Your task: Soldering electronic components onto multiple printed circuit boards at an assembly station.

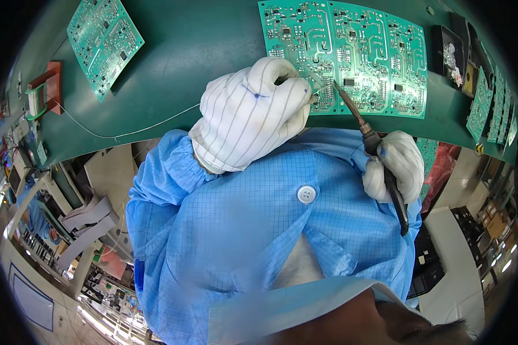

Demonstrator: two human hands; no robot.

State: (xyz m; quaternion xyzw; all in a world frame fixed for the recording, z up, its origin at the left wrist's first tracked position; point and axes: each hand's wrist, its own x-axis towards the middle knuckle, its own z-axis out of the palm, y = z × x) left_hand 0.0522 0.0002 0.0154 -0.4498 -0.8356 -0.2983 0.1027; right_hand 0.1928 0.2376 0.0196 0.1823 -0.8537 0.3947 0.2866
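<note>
Both of my hands wear white striped gloves. My left hand [250, 115] is closed in a pinch at the lower left edge of a green circuit board panel [360, 49]. A thin solder wire [149, 131] runs into it from the left; the wire's far end is hidden by the fingers. Wrapped round the dark handle of a soldering iron [354, 110] is my right hand [406, 167], just off the near edge of the panel. The iron slants up and left. Its tip is over the pin rows between the left and middle sections; whether it touches cannot be told.
A spool [33, 103] of wire sits by a red-brown stand [53, 86] on the green table [172, 52]. Another circuit board [105, 46] lies at the far left. At the right are a black tray [450, 54] with scraps and several upright boards [480, 109].
</note>
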